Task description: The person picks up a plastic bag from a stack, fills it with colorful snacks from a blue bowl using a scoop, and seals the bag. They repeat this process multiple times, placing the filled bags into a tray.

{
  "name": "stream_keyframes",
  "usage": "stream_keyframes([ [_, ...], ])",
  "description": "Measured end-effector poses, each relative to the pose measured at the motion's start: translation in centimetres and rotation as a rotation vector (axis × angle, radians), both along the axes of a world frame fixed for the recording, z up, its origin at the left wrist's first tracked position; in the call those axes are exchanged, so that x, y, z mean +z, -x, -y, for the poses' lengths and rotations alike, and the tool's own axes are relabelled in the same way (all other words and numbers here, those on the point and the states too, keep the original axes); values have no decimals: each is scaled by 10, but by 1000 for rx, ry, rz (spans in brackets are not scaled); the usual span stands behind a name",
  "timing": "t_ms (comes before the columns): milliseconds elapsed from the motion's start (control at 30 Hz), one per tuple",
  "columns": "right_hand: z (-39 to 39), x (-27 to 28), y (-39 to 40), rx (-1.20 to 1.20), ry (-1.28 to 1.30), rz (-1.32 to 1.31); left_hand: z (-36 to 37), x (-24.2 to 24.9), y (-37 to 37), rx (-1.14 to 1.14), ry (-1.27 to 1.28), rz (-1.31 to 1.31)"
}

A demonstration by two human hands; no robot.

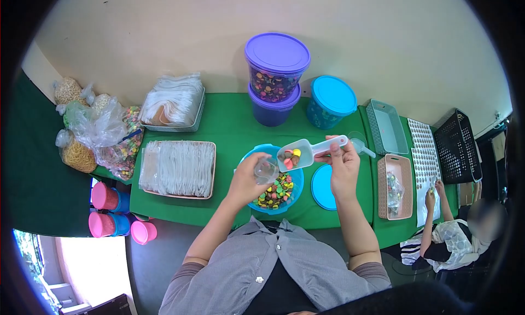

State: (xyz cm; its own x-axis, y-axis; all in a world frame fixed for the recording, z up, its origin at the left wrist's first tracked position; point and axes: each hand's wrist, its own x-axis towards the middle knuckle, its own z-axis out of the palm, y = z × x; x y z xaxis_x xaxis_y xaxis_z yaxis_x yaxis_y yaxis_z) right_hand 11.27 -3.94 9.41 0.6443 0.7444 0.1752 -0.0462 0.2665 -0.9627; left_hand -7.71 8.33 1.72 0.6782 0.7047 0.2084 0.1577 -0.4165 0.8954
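Scooping and portioning looks like the step in hand, if you ask me. The right hand (pixel 342 170) has its thumb and fingers clamped on the handle of a white plastic scoop (pixel 307 154), and the left hand (pixel 244 179) is wrapped round a small clear plastic cup (pixel 266 171). Both sit over a round bright-blue plastic tub (pixel 299 188) on the green cloth-covered table (pixel 227 118). I'd guess the next move calls for lining the scoop's lip up with the cup and tipping gently, since chunky bits could tumble past a mouth that small. The scoop's partly loaded with glossy-looking brown, pink and yellow pieces (pixel 290 159); the tub's mix adds green. Can't tell if the cup's got anything in it.
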Motion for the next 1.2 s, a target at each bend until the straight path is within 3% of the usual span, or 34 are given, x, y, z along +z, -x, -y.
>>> stream_keyframes([
  [133,6,9,20,32,-57,82,10,10,-11,-2,-89,10],
  [200,13,12,26,3,0,497,10,11,-10,-1,-58,25],
  [267,19,23,28,20,24,624,8,9,-10,-44,-51,-31],
  [333,21,26,27,-28,-145,932,14,22,-9,-10,43,35],
  [400,19,20,24,-141,-112,893,14,17,-11,24,136,101],
  [467,12,9,20,-253,-78,854,9,-11,-16,167,191,529],
  [500,2,1,16,-203,38,621,5,-15,-11,111,388,596],
  [533,-6,-14,12,-152,151,386,0,-10,-8,110,388,596],
  [600,-13,-76,-1,84,295,227,-11,4,1,-46,658,625],
  [633,-14,-86,4,195,330,123,-17,2,10,-47,640,480],
  [667,-10,-94,5,197,327,124,-19,0,11,-46,637,481],
  [733,-9,-91,14,498,919,569,-22,-1,13,-26,679,555],
  [767,-6,-93,19,501,917,569,-21,-1,15,-23,677,554],
  [833,-3,-93,29,142,577,898,-17,2,17,-13,639,529],
  [867,-5,-90,28,142,579,897,-15,3,18,-14,641,527],
  [933,-12,-60,30,15,364,601,-9,7,20,-106,596,346],
  [967,-12,-54,32,13,365,601,-2,11,16,-133,566,333],
  [1033,-11,-47,37,268,99,103,15,14,6,-121,499,366],
  [1133,-10,-45,45,338,65,-26,32,20,-5,-105,406,448],
  [1200,-11,-38,52,328,65,-109,39,25,-1,-58,627,489],
])
